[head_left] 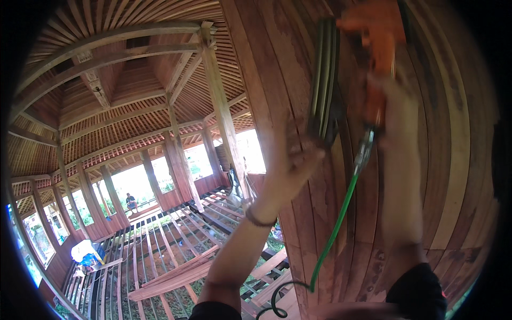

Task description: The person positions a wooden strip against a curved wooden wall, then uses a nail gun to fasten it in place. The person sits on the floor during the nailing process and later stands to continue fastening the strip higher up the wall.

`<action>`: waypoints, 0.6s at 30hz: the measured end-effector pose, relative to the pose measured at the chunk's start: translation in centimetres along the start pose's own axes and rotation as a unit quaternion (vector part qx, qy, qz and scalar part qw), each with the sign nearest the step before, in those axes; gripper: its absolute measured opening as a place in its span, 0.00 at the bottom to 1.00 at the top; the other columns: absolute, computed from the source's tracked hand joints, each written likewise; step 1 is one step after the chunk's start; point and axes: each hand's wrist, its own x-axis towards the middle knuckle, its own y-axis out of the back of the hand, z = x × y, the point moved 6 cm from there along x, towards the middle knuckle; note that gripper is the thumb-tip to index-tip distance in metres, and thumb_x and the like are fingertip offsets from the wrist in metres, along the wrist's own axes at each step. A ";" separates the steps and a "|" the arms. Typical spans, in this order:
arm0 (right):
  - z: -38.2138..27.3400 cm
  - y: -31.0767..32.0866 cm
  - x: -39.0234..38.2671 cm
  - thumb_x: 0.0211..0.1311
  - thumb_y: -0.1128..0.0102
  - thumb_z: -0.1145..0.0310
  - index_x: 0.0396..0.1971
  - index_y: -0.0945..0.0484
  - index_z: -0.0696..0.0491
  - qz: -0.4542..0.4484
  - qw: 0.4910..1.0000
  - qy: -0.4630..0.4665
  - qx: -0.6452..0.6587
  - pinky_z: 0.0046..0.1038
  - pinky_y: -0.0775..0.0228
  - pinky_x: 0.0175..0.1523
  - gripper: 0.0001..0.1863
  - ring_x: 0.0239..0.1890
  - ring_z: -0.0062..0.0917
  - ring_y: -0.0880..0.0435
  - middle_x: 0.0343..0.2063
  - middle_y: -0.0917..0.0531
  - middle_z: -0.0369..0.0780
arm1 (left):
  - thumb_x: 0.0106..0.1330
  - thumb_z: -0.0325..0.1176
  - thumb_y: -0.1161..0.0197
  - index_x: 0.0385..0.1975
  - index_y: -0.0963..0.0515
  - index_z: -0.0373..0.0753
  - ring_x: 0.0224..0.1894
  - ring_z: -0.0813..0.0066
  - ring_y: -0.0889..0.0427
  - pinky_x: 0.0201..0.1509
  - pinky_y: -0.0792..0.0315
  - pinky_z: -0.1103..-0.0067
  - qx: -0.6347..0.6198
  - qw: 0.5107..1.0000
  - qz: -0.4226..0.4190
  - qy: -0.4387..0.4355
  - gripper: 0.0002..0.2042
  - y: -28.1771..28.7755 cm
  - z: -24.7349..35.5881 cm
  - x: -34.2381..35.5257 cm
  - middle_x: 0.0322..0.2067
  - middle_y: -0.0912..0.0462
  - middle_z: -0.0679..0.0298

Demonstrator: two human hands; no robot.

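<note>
An orange air nail gun [380, 42] is held up against the wooden plank wall by my right hand [400, 109], whose fingers are wrapped round its handle. From the handle's lower end a metal coupling [365, 149] joins a green air hose [335, 234] that hangs down and curls at the bottom. The gun's long, ribbed dark magazine [324, 80] lies to the left of the handle. Beside the magazine's lower end is my left hand [292, 160], fingers spread and a little blurred. Whether its fingertips touch the magazine I cannot tell.
The plank wall [453, 160] fills the right side. At the lower left, floor joists [154, 240] lie spaced over open ground, with loose boards [176, 277] across them. A wooden post [218, 96] rises behind. Far back sits a person [131, 201]; a blue and white bundle [88, 253] stands left.
</note>
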 end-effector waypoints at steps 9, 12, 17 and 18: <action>7.0 -0.1 -21.5 0.67 0.42 0.79 0.68 0.41 0.52 -0.031 0.973 -0.224 0.043 0.18 0.30 0.25 0.32 0.28 0.16 0.21 0.36 0.23 0.36 | 0.61 0.29 0.28 0.75 0.54 0.29 0.46 0.69 0.16 0.49 0.22 0.75 0.162 0.948 -0.061 0.266 0.47 0.4 -1.8 -20.5 0.51 0.20 0.55; 9.9 0.7 -27.7 0.66 0.43 0.80 0.64 0.39 0.56 -0.039 0.954 -0.296 0.008 0.18 0.28 0.30 0.28 0.29 0.19 0.20 0.37 0.23 0.37 | 0.63 0.29 0.29 0.75 0.53 0.30 0.50 0.67 0.17 0.50 0.22 0.74 0.136 0.942 -0.028 0.305 0.45 -0.2 -2.9 -27.2 0.54 0.23 0.52; 11.9 2.0 -32.4 0.63 0.43 0.81 0.59 0.36 0.59 -0.119 0.951 -0.239 -0.158 0.19 0.27 0.36 0.24 0.32 0.20 0.19 0.39 0.23 0.39 | 0.67 0.33 0.33 0.73 0.50 0.30 0.57 0.58 0.21 0.57 0.24 0.69 0.152 0.936 0.045 0.313 0.39 -1.2 -3.7 -36.0 0.58 0.28 0.45; 12.1 2.2 -33.1 0.63 0.42 0.81 0.58 0.35 0.59 -0.114 0.948 -0.256 -0.150 0.19 0.27 0.37 0.24 0.34 0.20 0.19 0.40 0.23 0.39 | 0.68 0.33 0.34 0.72 0.49 0.30 0.59 0.56 0.22 0.59 0.25 0.67 0.171 0.934 0.056 0.308 0.38 -1.2 -3.9 -37.1 0.59 0.29 0.44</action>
